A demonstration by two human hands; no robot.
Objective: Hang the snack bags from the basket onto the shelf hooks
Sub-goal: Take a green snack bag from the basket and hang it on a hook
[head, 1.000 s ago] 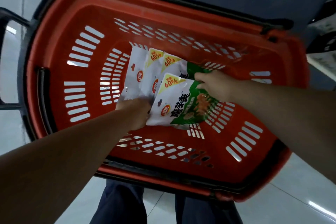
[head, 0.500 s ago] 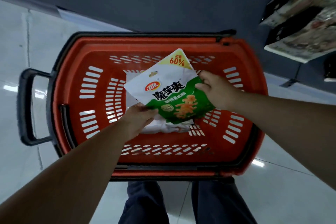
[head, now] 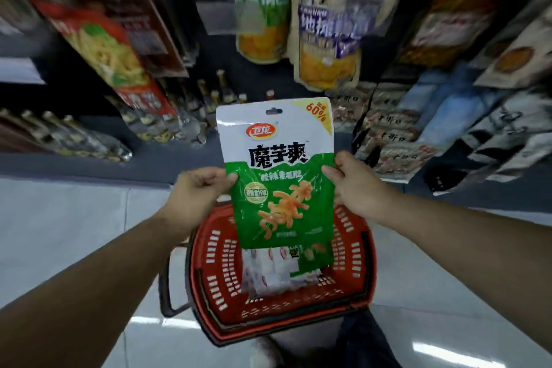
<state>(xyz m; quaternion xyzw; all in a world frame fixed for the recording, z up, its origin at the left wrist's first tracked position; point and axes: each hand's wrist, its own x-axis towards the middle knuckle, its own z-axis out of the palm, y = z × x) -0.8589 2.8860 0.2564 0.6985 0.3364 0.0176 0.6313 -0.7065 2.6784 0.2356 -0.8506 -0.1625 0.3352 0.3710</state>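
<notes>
White and green, the bag stands upright in the air between both hands, front facing the person, its hang hole at the top edge. The left hand pinches the left edge about halfway down, thumb on the front; the right hand pinches the right edge at the same height. The top half of the bag rises free above the fingers and its bottom edge hangs over the basket.

The basket sits on the pale floor just in front of the person's legs, with more bags lying inside, partly hidden behind the held one. Beyond it runs a dark shelf base. Above the held bag, two pouches hang side by side with yellow contents, blurred. There is a gap of dark air between the bag's top edge and their lower ends. Packs crowd the right side and bottles stand in rows low on the left, so the open room lies straight ahead and up.

Half a second ago the bag was tilted low over the basket, held at its corners; now it is lifted clear, turned upright, and the view has swung up from the basket to the shelf.
</notes>
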